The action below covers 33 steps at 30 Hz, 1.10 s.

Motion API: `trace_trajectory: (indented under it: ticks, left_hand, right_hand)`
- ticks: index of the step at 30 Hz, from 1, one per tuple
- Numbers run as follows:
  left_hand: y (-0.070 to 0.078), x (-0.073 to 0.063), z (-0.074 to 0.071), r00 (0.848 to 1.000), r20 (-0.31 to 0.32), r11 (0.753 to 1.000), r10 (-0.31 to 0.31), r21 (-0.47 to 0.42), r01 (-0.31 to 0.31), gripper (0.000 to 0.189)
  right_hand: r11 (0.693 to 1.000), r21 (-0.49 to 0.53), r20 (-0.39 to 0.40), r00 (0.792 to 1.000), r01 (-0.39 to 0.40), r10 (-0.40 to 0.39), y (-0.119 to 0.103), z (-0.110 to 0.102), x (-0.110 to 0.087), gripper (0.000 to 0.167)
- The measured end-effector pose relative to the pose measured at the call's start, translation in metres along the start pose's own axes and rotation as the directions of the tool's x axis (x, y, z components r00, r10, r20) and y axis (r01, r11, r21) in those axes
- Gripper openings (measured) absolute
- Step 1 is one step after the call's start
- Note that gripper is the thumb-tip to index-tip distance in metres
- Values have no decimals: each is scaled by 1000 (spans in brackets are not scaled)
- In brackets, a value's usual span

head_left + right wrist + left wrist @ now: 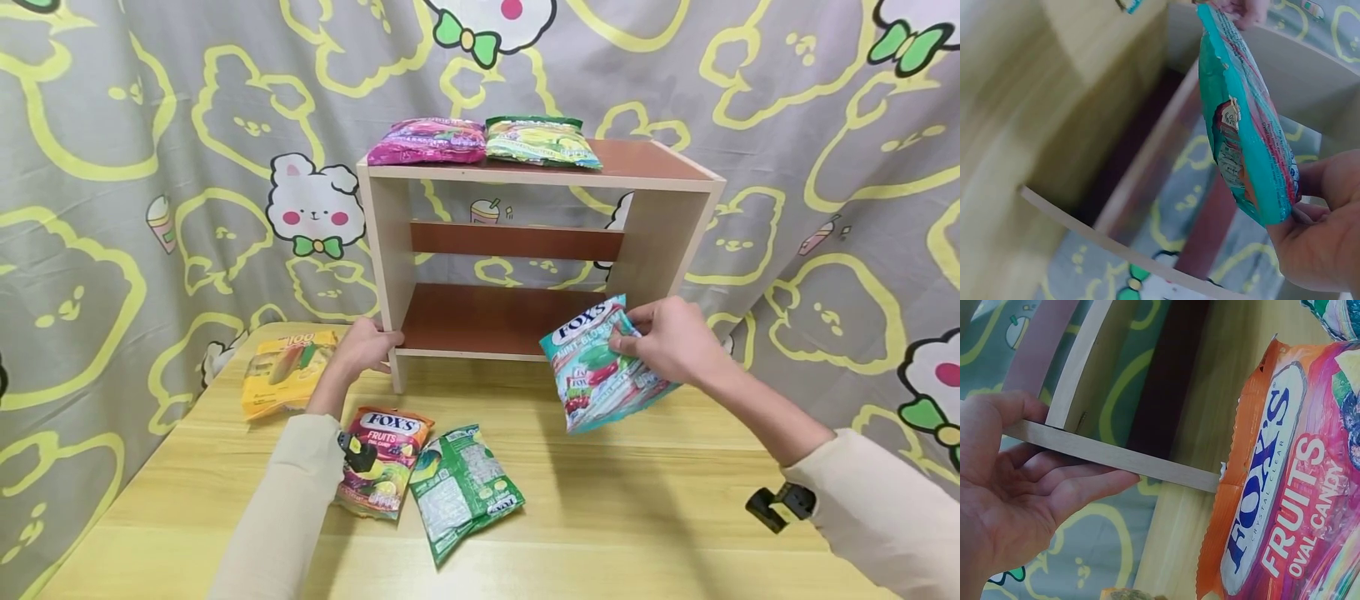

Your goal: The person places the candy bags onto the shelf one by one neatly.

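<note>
My right hand [675,337] pinches the right edge of a teal candy bag [588,367] marked FOX'S, holding it tilted above the table before the shelf's right side. The right wrist view shows this teal bag [1244,131] edge-on, with the thumb and fingers of the right hand [1322,231] at one end. With my left hand [360,346] I grip the left side panel of a small wooden shelf [652,162], low on its front edge. Seen from the left wrist, the panel [1116,453] passes between the thumb and fingers of that hand [1016,494].
On the shelf's top lie a purple candy bag [427,143] and a green-yellow one [542,143]. An orange-topped FOX'S Fruits bag [386,467], a green bag [465,492] and a yellow bag [288,375] lie on the wooden table [637,525]. A patterned curtain [225,108] hangs behind.
</note>
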State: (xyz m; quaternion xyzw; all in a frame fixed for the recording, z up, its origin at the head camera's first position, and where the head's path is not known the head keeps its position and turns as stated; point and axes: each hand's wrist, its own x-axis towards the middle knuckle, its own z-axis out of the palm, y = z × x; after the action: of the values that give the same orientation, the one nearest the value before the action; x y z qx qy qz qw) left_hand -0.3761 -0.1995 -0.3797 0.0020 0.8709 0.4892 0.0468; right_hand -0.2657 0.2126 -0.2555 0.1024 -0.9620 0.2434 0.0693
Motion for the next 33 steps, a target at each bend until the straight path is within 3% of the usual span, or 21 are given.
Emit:
trace_trajectory:
  ticks: [7,17,33]
  left_hand:
    - [0,0,0,1000,-4,1000,1,2,-1,26]
    - [1,-3,-1,1000,-2,1000,0,8,0,27]
    - [2,-4,0,1000,-11,1000,-4,0,4,29]
  right_hand:
    - [998,-42,-1,999,-44,44,-11,-42,10,54]
    - [993,-83,-68,994,-89,83,-30,-86,21,64]
    - [970,-148,-128,977,-191,173,-48,-151,20,81]
